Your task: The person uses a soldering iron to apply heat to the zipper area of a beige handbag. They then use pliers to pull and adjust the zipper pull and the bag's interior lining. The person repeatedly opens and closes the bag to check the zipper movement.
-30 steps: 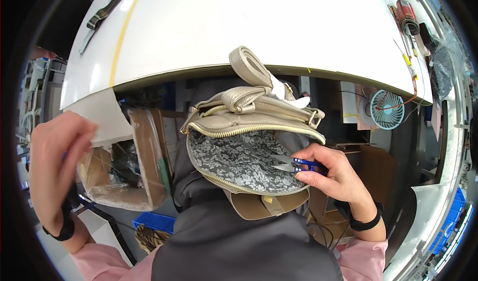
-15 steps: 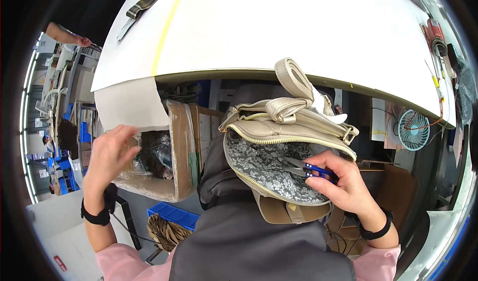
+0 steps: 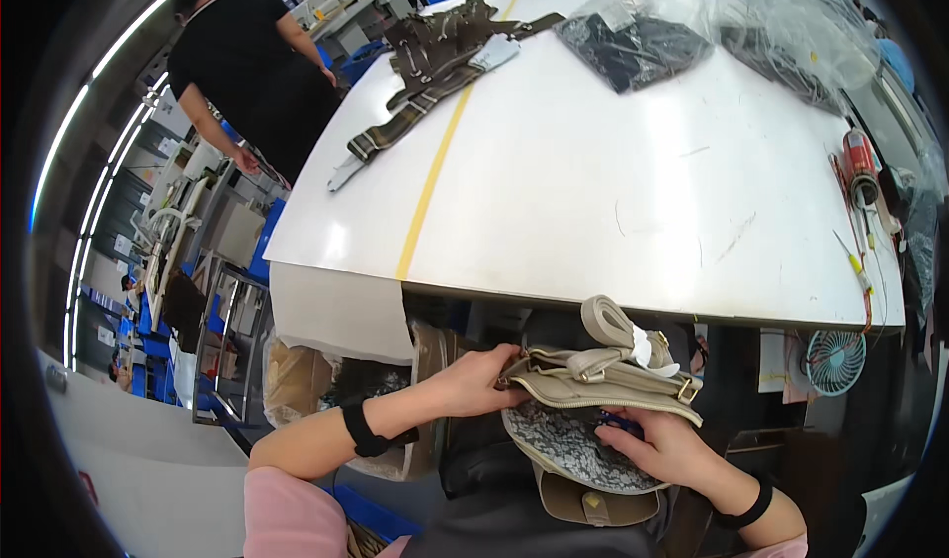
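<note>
A beige handbag (image 3: 568, 392) with a gold zip lies across my lap, its zipped mouth gaping to show a grey floral lining (image 3: 556, 444). My left hand (image 3: 479, 380) is closed on the bag's left top corner, its thumb and fingertips around the edge. My right hand (image 3: 660, 446) reaches into the opening, fingers closed around blue-handled thread snips (image 3: 621, 423). The blades are hidden or too small to make out. A rolled strap (image 3: 605, 323) with white wrapping stands up from the bag's far side. A beige flap (image 3: 593, 507) hangs toward me.
A white table (image 3: 554, 212) with a yellow stripe lies beyond the bag. Dark straps (image 3: 405, 123) and plastic-wrapped bundles (image 3: 638, 44) lie on it. Below its edge are a lined carton (image 3: 297, 380) at left and a small teal fan (image 3: 835, 362) at right. Another person (image 3: 252, 74) stands far left.
My left hand has come from over the carton to the bag's left corner and closed on it. The snips remain in my right hand. The view has tilted up, showing more table.
</note>
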Demonstrator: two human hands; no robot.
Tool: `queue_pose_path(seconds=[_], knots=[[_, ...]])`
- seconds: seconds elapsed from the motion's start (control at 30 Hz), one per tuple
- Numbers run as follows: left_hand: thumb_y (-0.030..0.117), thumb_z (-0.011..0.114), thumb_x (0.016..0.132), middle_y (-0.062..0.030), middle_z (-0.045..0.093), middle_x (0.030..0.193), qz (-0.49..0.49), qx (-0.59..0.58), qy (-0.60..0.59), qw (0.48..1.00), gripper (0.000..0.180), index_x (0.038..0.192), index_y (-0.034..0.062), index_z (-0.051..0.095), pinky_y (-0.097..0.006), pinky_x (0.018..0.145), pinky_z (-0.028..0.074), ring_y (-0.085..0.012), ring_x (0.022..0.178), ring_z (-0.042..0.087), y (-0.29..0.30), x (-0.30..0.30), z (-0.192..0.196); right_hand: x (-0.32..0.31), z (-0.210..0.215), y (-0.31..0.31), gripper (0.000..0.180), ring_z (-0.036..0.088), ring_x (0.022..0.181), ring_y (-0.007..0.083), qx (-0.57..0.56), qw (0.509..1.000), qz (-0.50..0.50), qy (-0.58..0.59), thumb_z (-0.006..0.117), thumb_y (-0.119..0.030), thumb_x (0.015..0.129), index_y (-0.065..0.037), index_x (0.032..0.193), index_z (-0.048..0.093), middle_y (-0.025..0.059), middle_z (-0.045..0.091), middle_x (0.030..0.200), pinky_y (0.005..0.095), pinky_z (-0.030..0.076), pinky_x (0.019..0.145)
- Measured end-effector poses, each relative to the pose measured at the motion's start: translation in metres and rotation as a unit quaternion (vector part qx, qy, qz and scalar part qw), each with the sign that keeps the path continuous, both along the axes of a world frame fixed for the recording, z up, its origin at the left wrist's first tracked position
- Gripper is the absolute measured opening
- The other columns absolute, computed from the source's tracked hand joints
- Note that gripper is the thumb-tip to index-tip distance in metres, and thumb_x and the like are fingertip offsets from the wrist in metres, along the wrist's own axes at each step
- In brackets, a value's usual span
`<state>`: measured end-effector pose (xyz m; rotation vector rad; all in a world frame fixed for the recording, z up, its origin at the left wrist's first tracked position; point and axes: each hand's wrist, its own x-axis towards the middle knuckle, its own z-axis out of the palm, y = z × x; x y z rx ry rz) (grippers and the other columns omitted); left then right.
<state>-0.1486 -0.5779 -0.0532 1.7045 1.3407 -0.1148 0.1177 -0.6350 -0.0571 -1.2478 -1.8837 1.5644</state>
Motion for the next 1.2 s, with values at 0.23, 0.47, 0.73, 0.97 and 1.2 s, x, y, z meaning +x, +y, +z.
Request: queue_pose_path(seconds=[0.23, 0.47, 0.73, 0.97, 1.2], knots=[[0.005, 0.068, 0.068, -0.0208, 0.049, 0.127, 0.032, -0.082, -0.079, 0.993, 0.085, 0.139, -0.0050, 0.021, -0.032, 0.097, 0.040, -0.0260, 0.119, 0.048, 0.002, -0.009, -0.030, -0.002, -0.020, 0.030, 0.033, 0.061, 0.081, 0.0285, 0.138, 0.989, 0.040, 0.019, 0.063, -0.026, 0.084, 0.003, 0.102, 0.059, 0.0174, 0.062, 0.091, 0.0360, 0.049, 0.072], [-0.002, 0.062, 0.076, -0.0119, 0.054, 0.124, -0.073, -0.153, -0.039, 0.985, 0.060, 0.133, 0.0055, 0.042, -0.029, 0.095, 0.040, -0.0164, 0.112, 0.050, 0.024, -0.015, -0.010, -0.027, 0.017, 0.045, 0.033, 0.062, 0.081, 0.0309, 0.249, 0.951, 0.102, -0.153, 0.063, -0.030, 0.082, -0.001, 0.098, 0.062, 0.0160, 0.063, 0.087, 0.0380, 0.050, 0.071], [0.019, 0.061, 0.085, -0.0221, 0.057, 0.118, -0.050, 0.008, -0.098, 0.994, 0.058, 0.132, -0.0017, 0.036, -0.037, 0.091, 0.046, -0.0324, 0.111, 0.056, 0.005, -0.021, -0.035, -0.032, -0.016, 0.036, 0.027, 0.062, 0.083, 0.0325, 0.350, 0.923, 0.066, -0.142, 0.060, -0.023, 0.083, -0.001, 0.098, 0.061, 0.0168, 0.062, 0.090, 0.0388, 0.050, 0.075], [0.014, 0.054, 0.084, -0.0304, 0.059, 0.088, -0.038, 0.082, -0.004, 0.996, 0.047, 0.122, -0.0084, 0.038, -0.047, 0.075, 0.047, -0.0450, 0.088, 0.057, -0.002, -0.006, -0.014, -0.037, -0.045, 0.025, 0.034, 0.058, 0.100, 0.0204, 0.440, 0.792, 0.181, -0.383, 0.041, -0.022, 0.094, -0.003, 0.121, 0.047, 0.0139, 0.055, 0.113, 0.0340, 0.051, 0.083], [0.003, 0.061, 0.073, -0.0220, 0.064, 0.086, -0.015, 0.140, -0.179, 0.974, 0.031, 0.104, -0.0013, 0.056, -0.034, 0.073, 0.049, -0.0400, 0.091, 0.060, -0.004, -0.022, -0.022, -0.043, -0.083, 0.005, 0.040, 0.053, 0.110, 0.0191, 0.606, 0.603, 0.210, -0.474, 0.034, -0.027, 0.097, -0.005, 0.130, 0.041, 0.0112, 0.051, 0.122, 0.0292, 0.045, 0.095]])
